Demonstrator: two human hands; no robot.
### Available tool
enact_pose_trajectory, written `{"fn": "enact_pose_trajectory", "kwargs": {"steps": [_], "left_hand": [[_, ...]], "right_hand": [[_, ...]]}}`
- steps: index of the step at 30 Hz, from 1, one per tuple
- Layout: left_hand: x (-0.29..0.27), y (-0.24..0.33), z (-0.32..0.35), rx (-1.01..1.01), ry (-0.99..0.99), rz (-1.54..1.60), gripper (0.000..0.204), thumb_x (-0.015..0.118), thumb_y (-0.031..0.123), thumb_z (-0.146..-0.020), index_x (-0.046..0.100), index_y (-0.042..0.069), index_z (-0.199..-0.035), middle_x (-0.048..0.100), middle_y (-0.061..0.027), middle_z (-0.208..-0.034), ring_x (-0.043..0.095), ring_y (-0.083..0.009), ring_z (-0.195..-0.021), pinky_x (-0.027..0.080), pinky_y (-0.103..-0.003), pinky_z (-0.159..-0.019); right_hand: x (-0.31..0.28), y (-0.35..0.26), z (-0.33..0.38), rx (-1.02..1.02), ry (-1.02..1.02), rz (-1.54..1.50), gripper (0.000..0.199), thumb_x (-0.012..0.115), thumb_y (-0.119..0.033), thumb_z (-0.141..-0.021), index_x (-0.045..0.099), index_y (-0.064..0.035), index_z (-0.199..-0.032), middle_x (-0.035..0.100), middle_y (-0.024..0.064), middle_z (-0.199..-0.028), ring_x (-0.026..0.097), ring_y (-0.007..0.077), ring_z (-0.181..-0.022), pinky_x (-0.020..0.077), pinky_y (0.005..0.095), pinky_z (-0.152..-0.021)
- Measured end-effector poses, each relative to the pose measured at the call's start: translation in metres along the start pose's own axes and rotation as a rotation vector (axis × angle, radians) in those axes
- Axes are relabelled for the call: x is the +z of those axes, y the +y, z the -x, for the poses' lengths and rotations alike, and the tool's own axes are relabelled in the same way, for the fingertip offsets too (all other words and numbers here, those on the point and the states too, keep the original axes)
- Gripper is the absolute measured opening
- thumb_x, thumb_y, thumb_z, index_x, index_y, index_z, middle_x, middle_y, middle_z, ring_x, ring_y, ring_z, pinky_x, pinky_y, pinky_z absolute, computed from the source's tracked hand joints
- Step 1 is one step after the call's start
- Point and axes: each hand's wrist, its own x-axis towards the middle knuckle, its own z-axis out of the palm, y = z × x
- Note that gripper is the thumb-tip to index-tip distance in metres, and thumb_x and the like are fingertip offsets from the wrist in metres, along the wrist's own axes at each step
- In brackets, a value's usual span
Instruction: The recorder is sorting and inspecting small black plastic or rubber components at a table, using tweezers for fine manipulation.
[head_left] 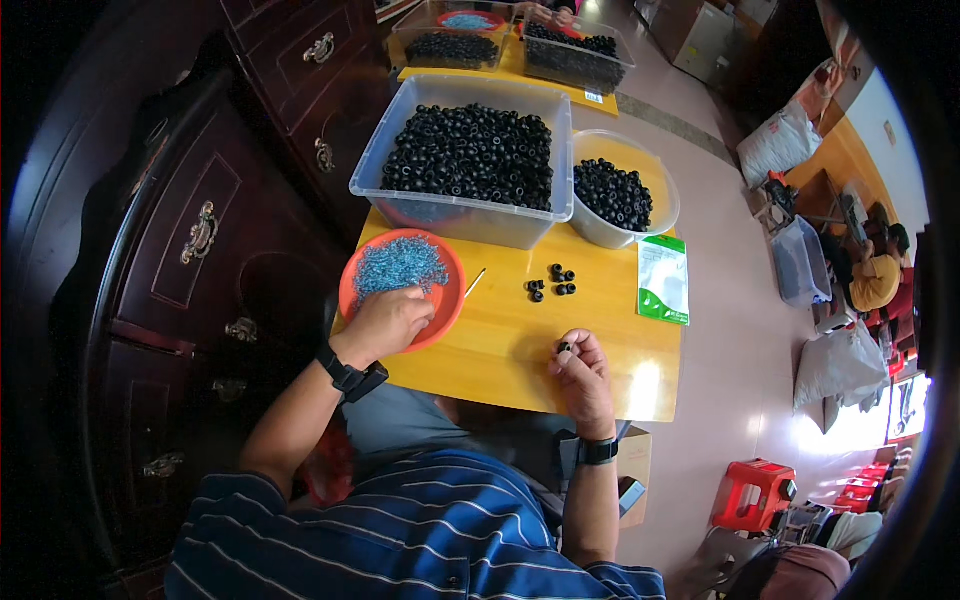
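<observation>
Left hand (388, 318): over the near side of the red plate (458, 300), fingers bent and pointing down beside the blue pieces (400, 262); whether they grip one cannot be told.
Right hand (584, 375): above the near edge of the table, thumb and fingertips closed on a small black piece (565, 347).
Blue pieces: small and thin, heaped in the red plate, mostly toward its far side.
Table (490, 350): yellow, with a shiny top.
Loose black parts (557, 271): a small group on the table, beyond the right hand and apart from the red plate.
Stick (475, 283): thin, lying just right of the red plate.
Clear box (480, 228): behind the red plate, holding a large heap of black rings (470, 150).
Round tub (608, 234): just right of the clear box, partly filled with more black parts.
Packet (663, 280): green and white, flat at the table's right edge.
Far table (510, 72): more clear bins, with another person's hands (543, 16) behind them.
</observation>
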Motion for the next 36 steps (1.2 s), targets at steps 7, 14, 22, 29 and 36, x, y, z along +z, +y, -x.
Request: {"fn": "enact_pose_trajectory", "kwargs": {"steps": [7, 14, 22, 29, 36], "left_hand": [[0.001, 0.003, -0.005, -0.04, -0.052, -0.077, 0.005, 0.066, 0.007, -0.089, 0.064, 0.006, -0.093, 0.063, -0.0117, -0.093, 0.066, -0.0357, -0.087, 0.054, -0.046, -0.073], [-0.008, 0.011, -0.008, -0.092, 0.169, 0.127, 0.006, 0.06, 0.006, -0.095, 0.058, 0.003, -0.099, 0.062, -0.0142, -0.095, 0.065, -0.0353, -0.091, 0.052, -0.043, -0.077], [-0.002, 0.053, -0.003, -0.152, 0.207, 0.556, 0.006, 0.056, 0.004, -0.101, 0.059, 0.0, -0.105, 0.061, -0.0006, -0.086, 0.058, -0.0067, -0.076, 0.049, -0.024, -0.07], [0.019, 0.105, -0.007, -0.081, 0.162, 0.673, 0.007, 0.068, 0.003, -0.095, 0.069, -0.001, -0.101, 0.065, -0.0033, -0.086, 0.061, -0.0087, -0.076, 0.048, -0.025, -0.067], [0.031, 0.12, -0.015, 0.007, 0.215, 0.619, 0.011, 0.068, -0.001, -0.093, 0.072, -0.001, -0.103, 0.068, -0.0079, -0.089, 0.065, -0.0151, -0.077, 0.05, -0.027, -0.068]], "right_hand": [[-0.014, -0.002, 0.003, 0.005, -0.055, -0.081, 0.027, 0.068, -0.001, -0.094, 0.057, -0.0094, -0.117, 0.063, 0.0027, -0.1, 0.062, 0.0137, -0.089, 0.0536, 0.0286, -0.083], [-0.02, -0.003, 0.004, 0.003, -0.101, -0.214, 0.025, 0.068, -0.004, -0.096, 0.057, -0.0094, -0.118, 0.064, 0.0063, -0.103, 0.063, 0.0172, -0.092, 0.0544, 0.0304, -0.085], [-0.016, 0.002, 0.007, -0.009, -0.133, -0.241, 0.028, 0.069, -0.001, -0.095, 0.058, -0.011, -0.119, 0.067, 0.0092, -0.107, 0.065, 0.0184, -0.095, 0.0537, 0.0316, -0.088], [0.005, 0.017, 0.021, 0.064, -0.132, -0.169, 0.026, 0.069, 0.0, -0.095, 0.059, -0.0105, -0.117, 0.068, 0.0079, -0.113, 0.064, 0.0143, -0.095, 0.054, 0.0287, -0.088], [0.029, 0.023, 0.025, 0.111, -0.13, 0.002, 0.024, 0.067, -0.001, -0.098, 0.059, -0.0064, -0.12, 0.07, 0.0034, -0.111, 0.066, 0.0104, -0.102, 0.0544, 0.0265, -0.092]]}}
